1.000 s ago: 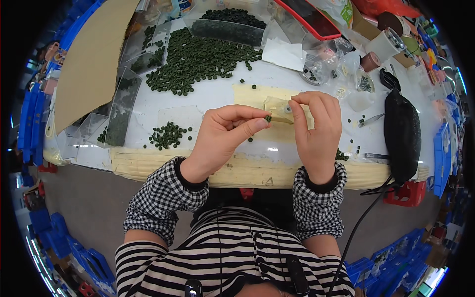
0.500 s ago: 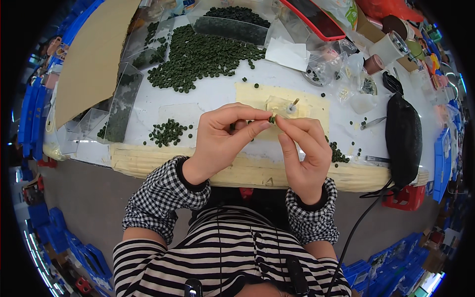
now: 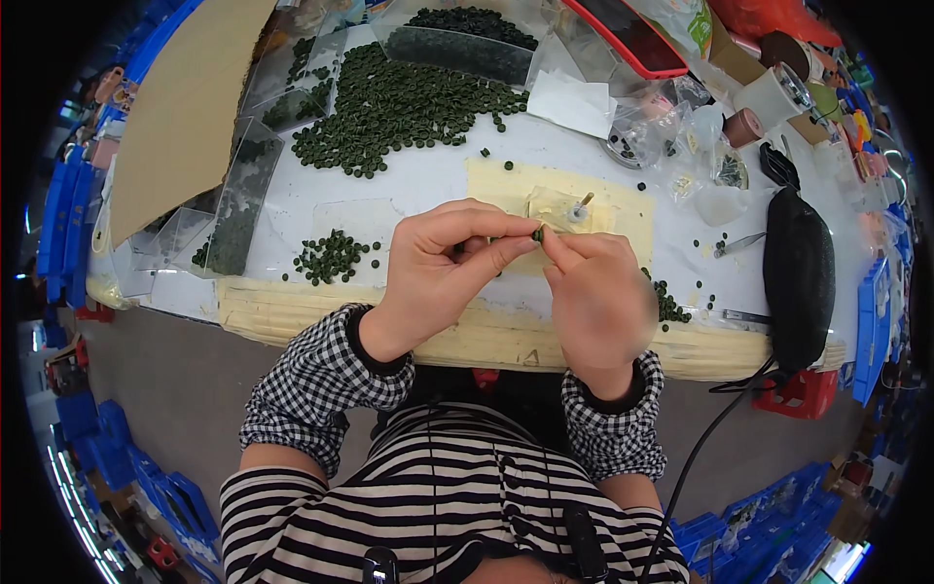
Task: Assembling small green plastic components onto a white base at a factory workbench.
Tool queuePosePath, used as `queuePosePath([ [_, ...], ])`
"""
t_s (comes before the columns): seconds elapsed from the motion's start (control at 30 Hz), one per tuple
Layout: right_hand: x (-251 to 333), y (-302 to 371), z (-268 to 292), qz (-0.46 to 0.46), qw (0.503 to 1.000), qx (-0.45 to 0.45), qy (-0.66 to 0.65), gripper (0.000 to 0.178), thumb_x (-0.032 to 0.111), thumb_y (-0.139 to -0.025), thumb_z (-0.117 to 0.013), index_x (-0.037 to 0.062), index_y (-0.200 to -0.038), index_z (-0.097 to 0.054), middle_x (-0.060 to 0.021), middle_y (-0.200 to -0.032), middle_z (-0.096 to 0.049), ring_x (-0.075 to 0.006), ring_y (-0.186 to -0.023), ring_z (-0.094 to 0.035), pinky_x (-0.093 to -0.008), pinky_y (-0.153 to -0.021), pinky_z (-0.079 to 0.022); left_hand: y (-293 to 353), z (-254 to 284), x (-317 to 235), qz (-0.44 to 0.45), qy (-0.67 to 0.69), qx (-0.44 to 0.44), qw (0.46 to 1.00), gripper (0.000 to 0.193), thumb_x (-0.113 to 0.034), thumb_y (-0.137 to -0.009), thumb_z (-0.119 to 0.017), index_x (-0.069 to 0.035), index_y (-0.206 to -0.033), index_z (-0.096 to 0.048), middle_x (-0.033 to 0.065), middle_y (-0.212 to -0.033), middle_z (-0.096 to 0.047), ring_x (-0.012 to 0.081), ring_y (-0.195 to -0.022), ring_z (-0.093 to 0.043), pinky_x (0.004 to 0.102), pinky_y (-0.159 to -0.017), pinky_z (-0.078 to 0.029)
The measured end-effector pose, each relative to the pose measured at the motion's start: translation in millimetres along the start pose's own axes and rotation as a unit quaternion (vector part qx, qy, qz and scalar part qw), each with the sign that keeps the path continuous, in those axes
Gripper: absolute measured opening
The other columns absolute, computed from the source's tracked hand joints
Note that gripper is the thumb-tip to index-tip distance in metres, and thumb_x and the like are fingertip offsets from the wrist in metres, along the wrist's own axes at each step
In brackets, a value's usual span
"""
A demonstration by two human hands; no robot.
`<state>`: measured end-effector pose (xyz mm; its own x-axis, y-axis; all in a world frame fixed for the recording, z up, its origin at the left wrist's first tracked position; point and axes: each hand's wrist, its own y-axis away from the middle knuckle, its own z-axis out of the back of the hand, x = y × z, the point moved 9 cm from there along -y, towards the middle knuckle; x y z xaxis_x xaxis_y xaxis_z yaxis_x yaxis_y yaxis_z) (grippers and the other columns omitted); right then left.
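My left hand [image 3: 443, 273] is closed in a pinch, thumb and forefinger on a small dark green disc [image 3: 538, 235]. Opposite it, my right hand [image 3: 598, 307] brings its thumb and forefinger to the same disc, so the fingertips nearly meet. Part of the right hand is blurred, and its fingers cover much of the disc. A bit of green also shows within the curled fingers of the left hand. Just beyond the hands, a short upright peg [image 3: 583, 206] stands on a cream-coloured pad [image 3: 496, 180].
A large heap of green discs [image 3: 389, 112] spreads at the far left-centre. Smaller heaps lie near the left hand [image 3: 331, 257] and beyond the right wrist [image 3: 669, 304]. Cardboard [image 3: 185, 117] leans at left. A black pouch [image 3: 798, 273], tweezers [image 3: 741, 244] and a red-edged phone [image 3: 632, 37] lie right.
My right hand has turned inward, its fingers gathering closer at the disc. The left hand keeps its pinch in nearly the same place. The whole view has shifted slightly.
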<state>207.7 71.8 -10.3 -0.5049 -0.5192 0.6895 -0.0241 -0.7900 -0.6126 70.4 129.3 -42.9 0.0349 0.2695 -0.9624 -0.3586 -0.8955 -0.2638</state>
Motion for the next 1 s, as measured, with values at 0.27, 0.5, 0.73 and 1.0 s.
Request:
queuePosePath([
  [0.27, 1.1, 0.1, -0.4, 0.009, 1.000, -0.005, 0.008, 0.034, -0.003, -0.072, -0.069, 0.0037, -0.105, -0.069, -0.0079, -0.089, -0.063, -0.0226, -0.079, -0.057, -0.0299, -0.068, -0.047, 0.1, 0.5, 1.4, 0.008, 0.001, 0.000, 1.000, 0.017, 0.005, -0.079, -0.068, 0.000, -0.096, -0.069, 0.0059, -0.088, -0.065, 0.0059, -0.069, -0.053, 0.0174, -0.059, -0.039],
  [0.5, 2.2, 0.1, -0.4, 0.013, 1.000, -0.003, 0.020, 0.034, -0.003, -0.072, -0.070, 0.0039, -0.105, -0.069, -0.0076, -0.089, -0.063, -0.0225, -0.078, -0.057, -0.0297, -0.068, -0.046, -0.4, -0.4, 2.4, 0.009, 0.003, 0.004, 1.000, 0.017, 0.005, -0.080, -0.067, 0.000, -0.096, -0.070, 0.0065, -0.088, -0.065, 0.0070, -0.071, -0.055, 0.0181, -0.060, -0.041],
  [0.73, 1.1, 0.7, -0.7, 0.021, 1.000, -0.006, 0.021, 0.034, -0.003, -0.072, -0.069, 0.0041, -0.105, -0.069, -0.0075, -0.088, -0.064, -0.0224, -0.078, -0.056, -0.0298, -0.067, -0.046, -1.1, -1.1, 1.8, 0.009, 0.004, 0.007, 1.000, 0.018, 0.006, -0.079, -0.067, 0.000, -0.096, -0.070, 0.0065, -0.088, -0.066, 0.0075, -0.072, -0.056, 0.0182, -0.060, -0.042],
  [1.0, 5.0, 0.2, 0.1, 0.031, 0.999, -0.009, 0.031, 0.034, -0.004, -0.072, -0.069, 0.0039, -0.105, -0.069, -0.0076, -0.088, -0.064, -0.0227, -0.078, -0.057, -0.0297, -0.067, -0.046, -1.7, -1.4, -3.6, -0.023, -0.010, 0.007, 1.000, 0.019, 0.006, -0.079, -0.067, 0.000, -0.096, -0.070, 0.0061, -0.087, -0.066, 0.0078, -0.072, -0.056, 0.0187, -0.060, -0.042],
])
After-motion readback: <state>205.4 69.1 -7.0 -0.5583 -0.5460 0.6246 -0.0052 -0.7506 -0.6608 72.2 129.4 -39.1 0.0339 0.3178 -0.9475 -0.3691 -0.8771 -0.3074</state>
